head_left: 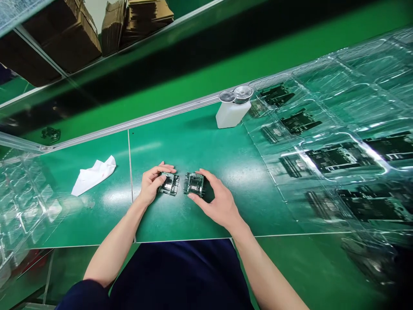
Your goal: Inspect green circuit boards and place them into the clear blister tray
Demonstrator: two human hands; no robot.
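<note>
Two small square circuit boards lie side by side on the green bench, a narrow gap between them. My left hand (151, 183) grips the left circuit board (170, 184), its thumb on the upper surface and its fingers along the far edge. The right circuit board (194, 184) is pinched between the thumb and fingers of my right hand (217, 196), thumb at the near edge and fingers at the far edge. The undersides of both boards are hidden.
A crumpled white cloth (94, 174) lies to the left. At the back stands a white bottle (230, 115) with a metal top. Clear plastic trays (348, 137) holding circuit boards cover the right; more clear trays (24, 202) are at the left. Cardboard pieces (145, 19) fill a shelf above.
</note>
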